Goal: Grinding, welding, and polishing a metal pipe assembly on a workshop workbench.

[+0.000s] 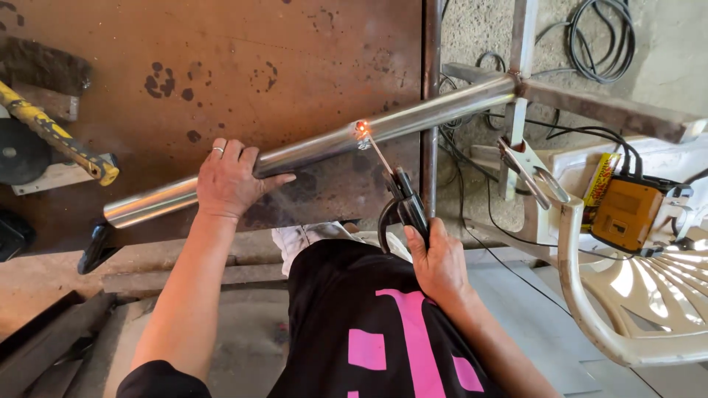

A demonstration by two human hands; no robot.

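Head view: left hand (230, 180) pressing steel pipe (310, 149); right hand (439, 262) gripping electrode holder (404, 203).

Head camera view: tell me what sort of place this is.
Most likely a small metalworking or welding shop. A welding electrode holder touches a glowing spot on a steel pipe lying over a rusty steel plate, and an orange welding machine sits on a white plastic chair.

Your view is bright and evenly daylit, with strong sunlight glaring off the white plastic chair (627, 309) at right. A small orange glow marks the steel pipe (317, 147). Focus stays sharp; edges bend slightly.
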